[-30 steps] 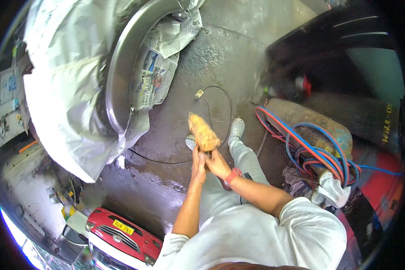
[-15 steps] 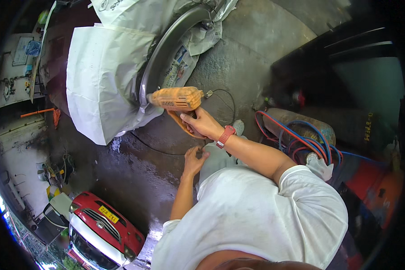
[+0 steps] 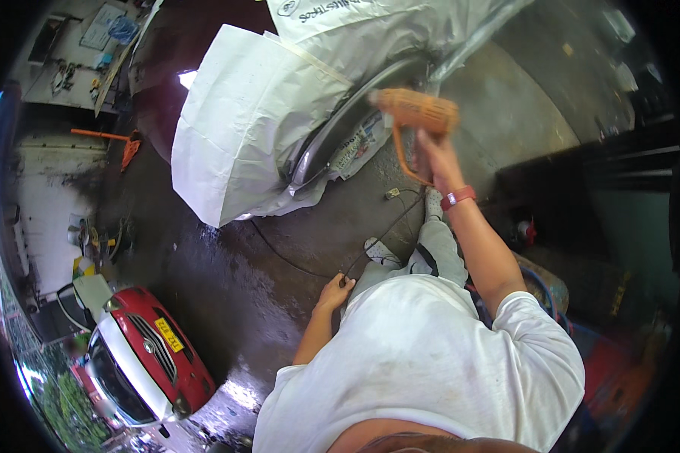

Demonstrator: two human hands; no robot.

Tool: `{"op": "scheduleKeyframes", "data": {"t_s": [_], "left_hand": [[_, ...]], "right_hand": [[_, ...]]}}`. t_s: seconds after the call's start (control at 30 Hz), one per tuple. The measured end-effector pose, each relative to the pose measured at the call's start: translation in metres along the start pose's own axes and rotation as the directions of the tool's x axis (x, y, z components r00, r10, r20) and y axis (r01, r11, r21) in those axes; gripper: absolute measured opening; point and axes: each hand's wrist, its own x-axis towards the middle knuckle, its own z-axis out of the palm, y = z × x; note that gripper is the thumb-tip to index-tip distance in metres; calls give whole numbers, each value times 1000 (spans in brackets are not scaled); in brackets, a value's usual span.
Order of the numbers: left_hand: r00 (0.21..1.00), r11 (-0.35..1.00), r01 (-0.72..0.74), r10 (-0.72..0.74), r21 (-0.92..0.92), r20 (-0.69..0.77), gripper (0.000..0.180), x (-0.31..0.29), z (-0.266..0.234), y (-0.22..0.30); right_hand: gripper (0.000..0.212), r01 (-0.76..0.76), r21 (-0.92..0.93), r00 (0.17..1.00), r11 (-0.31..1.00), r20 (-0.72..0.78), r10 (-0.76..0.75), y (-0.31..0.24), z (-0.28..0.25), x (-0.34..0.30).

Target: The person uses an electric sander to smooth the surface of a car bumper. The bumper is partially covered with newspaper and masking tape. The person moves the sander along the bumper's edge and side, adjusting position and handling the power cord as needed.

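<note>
- At 11 o'clock, see white masking sheets (image 3: 242,128), draped in place; judge covering as done.
- At 12, see grey wheel-arch panel (image 3: 321,151), left exposed; cannot tell how much is treated or left.
- Also at 12, see newspaper (image 3: 360,143) inside the arch.
- At 1, see orange heat-gun-like tool (image 3: 419,111), held up by the panel; aims toward 9, blurred, cannot tell if touching; seems mid-work.
- At 2, see right hand (image 3: 440,156), wrapped around the tool.
- At 6, see left hand (image 3: 335,291), closed on dark cord (image 3: 279,254).
</note>
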Motion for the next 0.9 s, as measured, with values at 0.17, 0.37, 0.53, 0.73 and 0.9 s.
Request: {"op": "scheduleKeyframes", "data": {"t_s": [0.17,0.37,0.53,0.73,0.9], "left_hand": [[983,992,-51,31,-112,-179,44,13,2,66],[962,963,-176,126,-202,-241,33,25,22,147],[953,962,-199,145,-189,-265,30,26,19,224],[872,927,-361,298,-99,-388,30,24,15,253],[913,947,-272,198,-171,-357,28,43,21,267]], "right_hand": [[33,7,41,994,999,-109,-2,-35,-63,75],[35,-24,91,982,996,-183,41,-50,-147,172],[33,-86,115,947,990,-298,117,-57,-201,238],[48,-47,39,897,998,-439,59,-48,-208,290],[55,-112,-162,883,980,-469,23,-27,-218,313]]}}
